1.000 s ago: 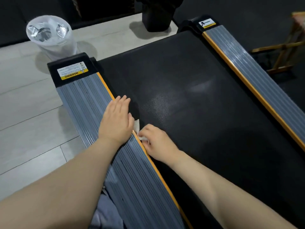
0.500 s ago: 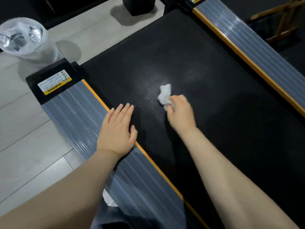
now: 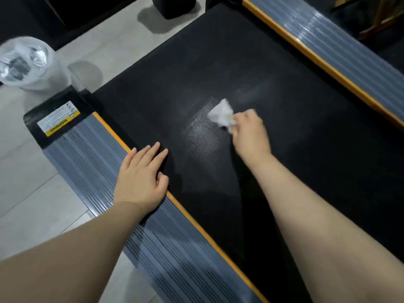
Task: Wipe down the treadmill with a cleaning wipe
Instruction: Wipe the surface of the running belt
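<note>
The treadmill's black belt [image 3: 273,73] fills the middle of the view, between two grey ribbed side rails with orange edging, the left rail [image 3: 91,162] and the right rail [image 3: 341,47]. A crumpled white wipe [image 3: 222,113] lies against the belt near its centre, pinched by my right hand [image 3: 251,132]. A shiny damp patch shows on the belt just left of the wipe. My left hand [image 3: 142,178] rests flat with straight fingers across the left rail's orange edge and the belt's margin.
A white bin with a clear plastic liner [image 3: 28,64] stands on the pale tiled floor at the far left. A black end cap with a yellow warning label [image 3: 58,121] closes the left rail. A dark object [image 3: 175,6] sits beyond the belt's end.
My right hand carried the wipe from the left rail's orange edge out onto the middle of the belt and further right. My left hand stayed flat on the rail.
</note>
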A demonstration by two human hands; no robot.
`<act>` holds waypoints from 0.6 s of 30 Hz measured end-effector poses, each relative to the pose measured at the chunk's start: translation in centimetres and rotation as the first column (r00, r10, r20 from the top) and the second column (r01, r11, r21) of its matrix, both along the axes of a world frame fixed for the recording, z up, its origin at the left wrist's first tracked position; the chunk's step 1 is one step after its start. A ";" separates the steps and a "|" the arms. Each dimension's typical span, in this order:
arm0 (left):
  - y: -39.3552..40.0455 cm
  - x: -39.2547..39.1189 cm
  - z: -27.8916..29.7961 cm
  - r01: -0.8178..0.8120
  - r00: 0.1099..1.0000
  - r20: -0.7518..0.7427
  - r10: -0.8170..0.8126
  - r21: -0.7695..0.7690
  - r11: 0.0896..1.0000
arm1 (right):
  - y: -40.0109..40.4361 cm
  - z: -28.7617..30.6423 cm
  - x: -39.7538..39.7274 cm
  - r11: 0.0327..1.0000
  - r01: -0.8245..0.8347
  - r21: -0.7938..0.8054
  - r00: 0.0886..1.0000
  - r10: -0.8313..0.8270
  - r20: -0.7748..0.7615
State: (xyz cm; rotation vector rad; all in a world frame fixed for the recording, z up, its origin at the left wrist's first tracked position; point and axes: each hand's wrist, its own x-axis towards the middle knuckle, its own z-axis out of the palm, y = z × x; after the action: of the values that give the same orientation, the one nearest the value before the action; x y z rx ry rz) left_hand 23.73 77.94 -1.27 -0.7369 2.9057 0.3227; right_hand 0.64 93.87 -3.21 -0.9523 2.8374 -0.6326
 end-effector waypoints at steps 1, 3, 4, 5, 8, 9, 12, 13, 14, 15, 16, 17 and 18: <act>-0.1 0.0 0.0 -0.006 1.000 0.005 0.006 0.006 1.000 | 0.6 -0.2 -1.9 0.980 0.199 -0.003 0.980 -0.199 0.011; -0.2 -0.1 0.1 -0.002 1.000 0.015 0.002 0.012 1.000 | 0.9 -0.1 -2.1 0.911 0.411 0.028 0.910 -0.412 0.040; 0.0 0.0 0.3 -0.001 1.000 0.024 0.000 0.014 1.000 | 0.6 -0.2 -0.7 0.916 0.399 0.047 0.915 -0.401 0.038; 0.0 0.0 0.5 -0.004 1.000 0.027 0.004 0.014 1.000 | 0.1 0.0 1.1 0.948 0.314 0.044 0.947 -0.316 0.055; -0.1 -0.1 0.7 -0.005 0.999 0.038 0.004 0.031 1.000 | -0.7 1.3 8.2 0.984 -0.178 0.004 0.960 0.173 0.221; -0.1 -0.2 0.7 -0.004 0.999 0.044 0.002 0.036 0.999 | -0.2 1.9 10.3 0.930 -0.366 -0.017 0.893 0.356 0.276; -0.2 -0.2 1.1 0.010 0.998 0.067 -0.013 0.046 0.999 | 1.5 3.0 11.0 0.694 -0.720 -0.007 0.669 0.696 0.261; -0.3 -0.2 1.2 0.016 0.998 0.067 -0.020 0.052 0.998 | 1.6 2.7 9.3 0.682 -0.729 0.052 0.678 0.710 0.192; -0.3 -0.3 1.1 0.022 0.998 0.062 -0.026 0.057 0.998 | 1.6 2.3 7.2 0.752 -0.650 0.107 0.760 0.638 0.127; -0.4 -0.2 1.1 0.022 0.998 0.061 -0.026 0.058 0.998 | 1.6 1.7 4.8 0.870 -0.476 0.124 0.879 0.471 0.069; -0.4 -0.1 1.0 0.018 0.998 0.056 -0.022 0.056 0.998 | 1.6 1.2 2.5 0.969 -0.218 0.113 0.976 0.217 0.023; -0.4 -0.1 1.1 0.016 0.999 0.048 -0.019 0.055 0.998 | 2.0 1.0 0.3 0.992 0.074 0.098 0.997 -0.075 0.008; -0.4 -0.1 1.1 0.018 0.999 0.041 -0.020 0.058 0.998 | 2.4 0.9 -1.2 0.938 0.339 0.080 0.939 -0.342 0.029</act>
State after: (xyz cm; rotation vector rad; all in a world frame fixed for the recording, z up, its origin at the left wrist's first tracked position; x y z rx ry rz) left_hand 23.62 77.59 -0.18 -0.6981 2.8499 0.3829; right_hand -0.53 96.28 -2.35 -0.4298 2.9866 -0.5613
